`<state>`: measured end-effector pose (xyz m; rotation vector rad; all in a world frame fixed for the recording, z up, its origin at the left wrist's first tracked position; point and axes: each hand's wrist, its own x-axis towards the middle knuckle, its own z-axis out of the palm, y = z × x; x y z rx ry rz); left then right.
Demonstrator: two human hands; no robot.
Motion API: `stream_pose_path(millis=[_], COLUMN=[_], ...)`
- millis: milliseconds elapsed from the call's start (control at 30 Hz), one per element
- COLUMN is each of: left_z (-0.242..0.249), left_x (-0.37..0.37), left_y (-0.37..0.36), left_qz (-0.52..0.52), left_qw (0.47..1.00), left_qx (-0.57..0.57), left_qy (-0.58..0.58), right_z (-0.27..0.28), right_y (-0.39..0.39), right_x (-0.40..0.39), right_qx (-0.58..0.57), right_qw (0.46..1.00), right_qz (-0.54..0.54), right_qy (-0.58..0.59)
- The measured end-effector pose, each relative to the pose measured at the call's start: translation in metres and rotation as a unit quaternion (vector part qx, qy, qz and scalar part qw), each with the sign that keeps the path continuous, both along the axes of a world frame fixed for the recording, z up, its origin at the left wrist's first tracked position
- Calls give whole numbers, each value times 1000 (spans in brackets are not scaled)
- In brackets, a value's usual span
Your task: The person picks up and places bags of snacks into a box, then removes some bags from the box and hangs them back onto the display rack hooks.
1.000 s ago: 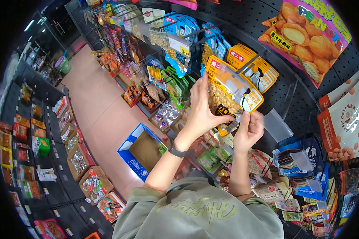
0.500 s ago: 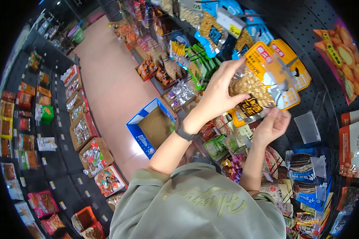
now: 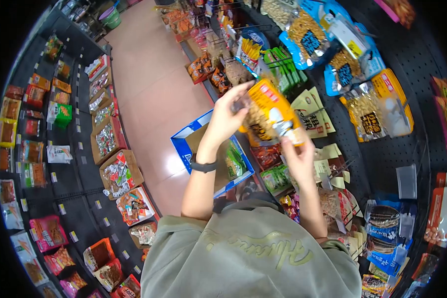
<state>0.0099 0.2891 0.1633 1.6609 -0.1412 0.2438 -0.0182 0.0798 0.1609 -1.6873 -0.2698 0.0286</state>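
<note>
A yellow snack bag (image 3: 274,102) with a clear window full of tan pieces is tilted between my two hands, over the aisle side of the rack. My left hand (image 3: 228,116) grips its left edge, thumb on the front. My right hand (image 3: 299,153) pinches its lower right corner. Farther right, a similar yellow bag (image 3: 393,99) hangs on the black pegboard. Blue bags of nuts (image 3: 308,39) hang above it, near a price tag holder (image 3: 351,47).
Below my left arm stands a blue-rimmed cardboard box (image 3: 181,149) with green packets (image 3: 235,161) inside. Pale green packets (image 3: 313,111) hang beside the held bag. Across the tiled aisle (image 3: 149,74), dark shelves (image 3: 72,184) carry packets and open boxes. A bucket (image 3: 110,17) stands far off.
Both hands have carried the yellow bag left, away from the pegboard hooks. A similar yellow bag now shows uncovered on the pegboard. The view has shifted left.
</note>
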Motion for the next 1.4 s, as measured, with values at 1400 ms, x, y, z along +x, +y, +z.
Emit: stream_pose_path(millis=[1400], left_z=[-342], left_x=[-23], left_y=[29], left_qz=[266], left_qw=[881], left_qx=[-233], left_qy=[314], right_z=[-208], right_y=[126], right_x=[-32], right_qx=[12], right_qw=[943], right_qz=[87], right_qy=[321])
